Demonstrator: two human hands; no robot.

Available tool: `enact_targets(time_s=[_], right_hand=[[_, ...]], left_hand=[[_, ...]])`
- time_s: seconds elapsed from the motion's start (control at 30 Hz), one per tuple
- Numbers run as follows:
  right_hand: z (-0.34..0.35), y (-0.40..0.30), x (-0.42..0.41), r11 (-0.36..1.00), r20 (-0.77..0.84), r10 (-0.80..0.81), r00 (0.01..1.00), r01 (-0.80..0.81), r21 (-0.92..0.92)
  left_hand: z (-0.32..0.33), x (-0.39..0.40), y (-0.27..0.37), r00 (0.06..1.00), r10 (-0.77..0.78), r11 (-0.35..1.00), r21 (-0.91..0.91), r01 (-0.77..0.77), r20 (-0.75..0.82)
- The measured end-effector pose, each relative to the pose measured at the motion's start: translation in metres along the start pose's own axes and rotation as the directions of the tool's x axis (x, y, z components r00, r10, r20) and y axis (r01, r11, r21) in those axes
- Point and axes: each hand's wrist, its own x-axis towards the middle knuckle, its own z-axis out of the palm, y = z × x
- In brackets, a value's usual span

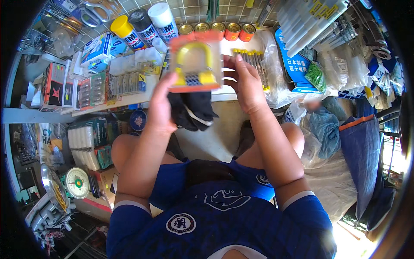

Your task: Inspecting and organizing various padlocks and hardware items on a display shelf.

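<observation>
In my left hand (163, 102) is a packaged yellow U-shaped lock (194, 64), its clear pack edged in orange-red and held upright. A bundle of black cloth (194, 111) with a pale strip hangs just below the pack, against the same hand; how it is held is hidden. My right hand (244, 79) is raised at the right of the pack, fingers curled and apart, with nothing seen between them. Behind it on the white shelf lie several drill bits with yellow ends (258, 66).
Spray paint cans (163, 24) and small orange tins (232, 32) line the back. Blister packs (93, 90) and boxes crowd the left. A blue card sheet (296, 69) and plastic bags (344, 73) lie at right. A dial scale (77, 183) stands low at left.
</observation>
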Motion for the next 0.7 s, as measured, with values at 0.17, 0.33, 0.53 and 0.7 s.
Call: enact_targets(time_s=[0.17,0.33,0.53,0.7], right_hand=[[0.015,0.022,0.036,0.883,0.014,-0.065,0.998,0.064,-0.465],[0.034,0.043,0.072,0.628,0.053,-0.259,0.964,0.21,-0.75],[0.062,0.046,0.067,0.242,0.072,-0.329,0.941,0.158,-0.957],[0.058,0.036,0.06,0.174,0.084,-0.214,0.973,0.122,-0.977]], left_hand=[[-0.017,-0.002,0.083,0.917,0.4,0.917,-0.012,-0.4,0.011],[-0.04,-0.002,0.118,0.835,0.521,0.853,0.077,-0.515,-0.178],[-0.065,-0.018,0.125,0.923,0.344,0.933,-0.05,-0.357,-0.169],[-0.065,-0.007,0.118,0.913,0.336,0.939,0.006,-0.344,-0.232]])
